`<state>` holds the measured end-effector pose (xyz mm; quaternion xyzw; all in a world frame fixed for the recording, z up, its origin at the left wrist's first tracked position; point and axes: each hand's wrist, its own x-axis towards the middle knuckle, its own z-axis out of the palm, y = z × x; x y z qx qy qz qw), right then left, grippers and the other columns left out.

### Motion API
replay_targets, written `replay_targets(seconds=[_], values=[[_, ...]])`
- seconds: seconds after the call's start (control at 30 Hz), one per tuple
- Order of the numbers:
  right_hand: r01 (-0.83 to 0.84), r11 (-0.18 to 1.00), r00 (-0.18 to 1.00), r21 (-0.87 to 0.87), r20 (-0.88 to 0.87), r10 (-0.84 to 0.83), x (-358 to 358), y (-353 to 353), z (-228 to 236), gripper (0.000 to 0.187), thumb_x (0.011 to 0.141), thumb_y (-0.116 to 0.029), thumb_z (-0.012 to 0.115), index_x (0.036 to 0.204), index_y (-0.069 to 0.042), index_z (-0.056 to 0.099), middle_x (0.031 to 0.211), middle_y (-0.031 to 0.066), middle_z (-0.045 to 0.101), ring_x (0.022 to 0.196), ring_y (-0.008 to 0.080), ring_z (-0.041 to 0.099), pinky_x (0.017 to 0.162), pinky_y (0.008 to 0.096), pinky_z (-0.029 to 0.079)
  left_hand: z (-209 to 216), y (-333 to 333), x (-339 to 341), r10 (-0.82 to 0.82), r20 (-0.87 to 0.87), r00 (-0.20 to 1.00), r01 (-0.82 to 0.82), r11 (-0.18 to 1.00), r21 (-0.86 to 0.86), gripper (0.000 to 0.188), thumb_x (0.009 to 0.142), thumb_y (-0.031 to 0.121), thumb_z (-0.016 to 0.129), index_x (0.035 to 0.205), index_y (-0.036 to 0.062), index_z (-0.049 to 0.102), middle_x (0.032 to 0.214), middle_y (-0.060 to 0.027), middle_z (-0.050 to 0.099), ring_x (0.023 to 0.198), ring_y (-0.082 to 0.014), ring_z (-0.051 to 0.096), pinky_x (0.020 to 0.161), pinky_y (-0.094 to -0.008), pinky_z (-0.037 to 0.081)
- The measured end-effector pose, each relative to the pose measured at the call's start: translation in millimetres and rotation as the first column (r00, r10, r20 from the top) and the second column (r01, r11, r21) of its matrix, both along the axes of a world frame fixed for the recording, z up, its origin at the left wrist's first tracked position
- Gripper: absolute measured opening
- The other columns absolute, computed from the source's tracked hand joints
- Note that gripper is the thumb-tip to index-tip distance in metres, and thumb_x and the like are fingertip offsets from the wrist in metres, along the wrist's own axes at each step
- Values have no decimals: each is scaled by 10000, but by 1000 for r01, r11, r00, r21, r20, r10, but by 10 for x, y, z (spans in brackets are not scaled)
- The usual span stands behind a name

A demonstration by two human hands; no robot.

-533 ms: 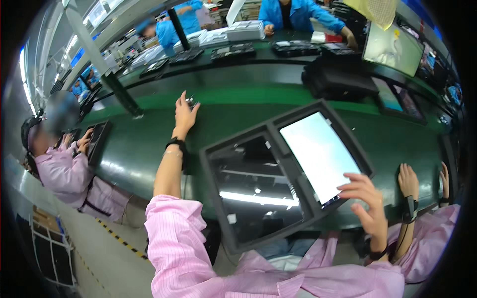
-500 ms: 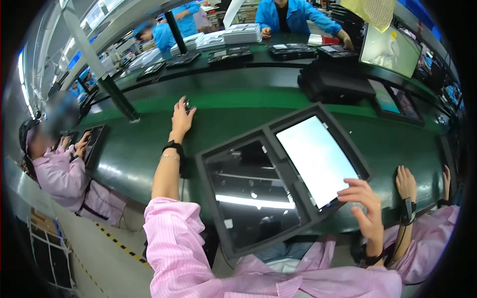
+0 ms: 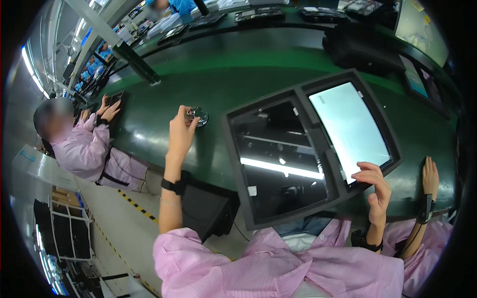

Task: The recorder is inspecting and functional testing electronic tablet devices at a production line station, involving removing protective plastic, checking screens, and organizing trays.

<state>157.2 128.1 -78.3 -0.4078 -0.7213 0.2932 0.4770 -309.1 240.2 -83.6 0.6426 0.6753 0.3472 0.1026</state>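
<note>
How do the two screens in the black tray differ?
The left screen is dark and mirrors a ceiling light; the right screen glows white. The right hand touches the right screen's near corner; the left screen is untouched. Both lie flat in the black tray.

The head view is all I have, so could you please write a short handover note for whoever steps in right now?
Left hand: open, fingertips at a small round metal part on the green belt.
Right hand: fingers on the near corner of the dark tray.
The tray holds two flat panels: a dark screen on the left, a white-faced screen on the right.
Done: both panels sit in their tray.
Left: the metal part is not yet picked up.
</note>
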Motion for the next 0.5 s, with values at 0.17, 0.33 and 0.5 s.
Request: replay_targets(seconds=[0.17, 0.33, 0.5], values=[[-93, 994, 996, 58, 13, 92, -200, -2, 16, 516, 820, -458, 478, 895, 27, 638, 877, 146, 644, 995, 346, 545, 861, 416, 399, -314, -494, 192, 134, 94, 986, -156, 944, 290, 345, 829, 35, 585, 1158, 32, 484, 895, -151, 627, 792, -231, 643, 681, -315, 498], [-128, 988, 991, 89, 59, 123, -295, -51, 89, 494, 814, -435, 481, 896, 27, 638, 870, 146, 649, 979, 354, 554, 853, 422, 403, -413, -498, 231, 164, 95, 982, -188, 905, 380, 339, 847, 42, 565, 1173, 45, 471, 900, -144, 625, 773, -245, 644, 655, -325, 494], [-90, 991, 995, 103, 55, 85, -289, -126, 65, 479, 811, -415, 490, 882, 34, 638, 858, 137, 655, 974, 349, 559, 850, 428, 404, -392, -483, 204, 165, -7, 986, -152, 922, 356, 294, 857, 45, 548, 1147, 31, 505, 901, -146, 615, 753, -253, 614, 640, -343, 481]])
